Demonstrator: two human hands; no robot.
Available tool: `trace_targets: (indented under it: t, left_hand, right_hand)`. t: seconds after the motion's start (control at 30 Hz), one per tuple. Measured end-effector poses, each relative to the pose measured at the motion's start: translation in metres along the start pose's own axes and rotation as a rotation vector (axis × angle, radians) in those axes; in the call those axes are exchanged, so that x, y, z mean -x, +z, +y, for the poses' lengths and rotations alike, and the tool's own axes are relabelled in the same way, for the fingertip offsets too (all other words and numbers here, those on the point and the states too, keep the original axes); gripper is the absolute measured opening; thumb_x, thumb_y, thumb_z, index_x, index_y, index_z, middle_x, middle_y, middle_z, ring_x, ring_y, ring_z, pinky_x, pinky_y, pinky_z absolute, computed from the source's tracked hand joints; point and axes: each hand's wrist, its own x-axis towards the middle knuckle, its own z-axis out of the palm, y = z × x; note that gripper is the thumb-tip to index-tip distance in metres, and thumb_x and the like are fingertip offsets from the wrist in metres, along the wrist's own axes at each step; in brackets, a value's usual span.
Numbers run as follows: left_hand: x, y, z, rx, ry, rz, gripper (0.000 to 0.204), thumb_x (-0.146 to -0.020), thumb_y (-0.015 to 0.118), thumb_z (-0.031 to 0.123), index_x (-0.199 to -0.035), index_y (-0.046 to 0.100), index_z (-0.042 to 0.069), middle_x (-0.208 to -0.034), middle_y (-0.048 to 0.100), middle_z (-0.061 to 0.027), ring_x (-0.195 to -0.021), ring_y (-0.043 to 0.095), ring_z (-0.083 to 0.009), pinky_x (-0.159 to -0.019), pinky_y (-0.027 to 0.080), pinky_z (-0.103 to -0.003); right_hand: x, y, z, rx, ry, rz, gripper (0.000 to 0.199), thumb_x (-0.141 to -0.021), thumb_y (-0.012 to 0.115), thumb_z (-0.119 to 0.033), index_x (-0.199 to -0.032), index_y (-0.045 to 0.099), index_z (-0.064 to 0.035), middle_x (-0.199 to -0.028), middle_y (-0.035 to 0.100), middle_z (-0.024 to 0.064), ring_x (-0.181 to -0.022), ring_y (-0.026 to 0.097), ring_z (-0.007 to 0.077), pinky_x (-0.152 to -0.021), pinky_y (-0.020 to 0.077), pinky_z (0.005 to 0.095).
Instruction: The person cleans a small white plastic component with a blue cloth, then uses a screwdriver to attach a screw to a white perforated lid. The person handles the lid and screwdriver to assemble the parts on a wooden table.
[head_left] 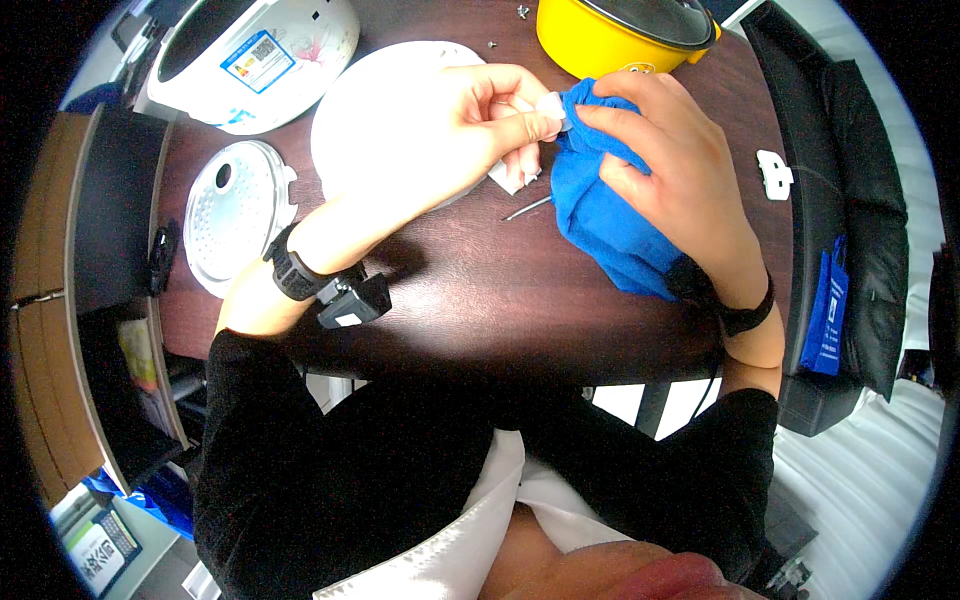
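Observation:
Near the far middle of the table, my left hand (500, 118) pinches a small whitish piece (551, 106) between thumb and fingers. My right hand (672, 140) grips a bunched blue cloth (605, 205), whose upper end meets that piece. The fingertips of both hands almost touch. Beneath my left hand and forearm lies a large round white part (355, 115), washed out by glare. A thin metal rod (527, 208) sticks out from the cloth's left side. Another small white piece (512, 178) shows just below my left fingers; whether they hold it is unclear.
A white cooker body (300, 75) stands far left, and a perforated grey disc (238, 215) lies nearer. A yellow pot (605, 42) stands at the far edge. Small screws (523, 12) lie beside it. A white plug-like item (773, 175) sits at right, before a black sofa (865, 190).

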Motion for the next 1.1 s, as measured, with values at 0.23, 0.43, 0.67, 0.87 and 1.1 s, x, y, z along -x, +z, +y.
trace_targets:
  t: [0.23,0.43,0.67,0.87,1.1]
  left_hand:
    - [-0.007,-0.001,-0.005,0.065,0.082,0.029,0.016,-0.096,0.057,0.014,-0.1,0.06,-0.002,-0.075,0.061,-0.0038,-0.063,0.059,-0.0095,-0.061,0.05,-0.024]
    - [-0.005,-0.004,-0.01,-0.011,0.015,0.039,0.017,-0.096,0.057,0.015,-0.1,0.06,-0.001,-0.075,0.062,-0.0048,-0.064,0.059,-0.0107,-0.063,0.05,-0.024]
    - [-0.001,-0.006,-0.003,0.307,-0.122,-0.054,0.024,-0.098,0.055,0.023,-0.099,0.062,0.0,-0.073,0.062,-0.0063,-0.06,0.061,-0.0133,-0.061,0.051,-0.025]
    - [-0.008,-0.006,-0.01,0.228,-0.211,-0.012,0.025,-0.096,0.058,0.026,-0.089,0.064,0.003,-0.068,0.062,-0.0043,-0.054,0.058,-0.0114,-0.055,0.05,-0.023]
    - [-0.003,0.001,-0.022,0.433,-0.254,0.09,0.019,-0.095,0.059,0.019,-0.095,0.066,0.002,-0.07,0.063,-0.0025,-0.054,0.054,-0.0077,-0.057,0.048,-0.02]
  right_hand:
    - [0.002,-0.002,0.002,-0.13,-0.013,-0.188,0.027,-0.072,0.065,-0.013,-0.098,0.065,-0.0091,-0.106,0.058,0.0058,-0.095,0.058,0.0259,-0.08,0.0502,0.0377]
    - [-0.001,-0.007,-0.003,-0.066,0.0,-0.068,0.029,-0.071,0.065,-0.013,-0.1,0.064,-0.0107,-0.107,0.058,0.0051,-0.094,0.058,0.0262,-0.08,0.0501,0.0381]
    - [0.002,0.002,-0.006,-0.034,-0.005,-0.07,0.032,-0.071,0.067,-0.014,-0.103,0.063,-0.0119,-0.108,0.058,0.0054,-0.098,0.059,0.0253,-0.081,0.0502,0.0373]
    - [-0.001,-0.002,-0.01,0.052,0.026,-0.044,0.033,-0.07,0.068,-0.016,-0.102,0.063,-0.0137,-0.108,0.057,0.0042,-0.097,0.057,0.0253,-0.08,0.0508,0.035]
    - [0.0,0.001,-0.02,0.124,0.055,-0.046,0.037,-0.069,0.069,-0.015,-0.106,0.064,-0.0164,-0.109,0.058,0.0019,-0.101,0.056,0.0227,-0.08,0.0511,0.035]
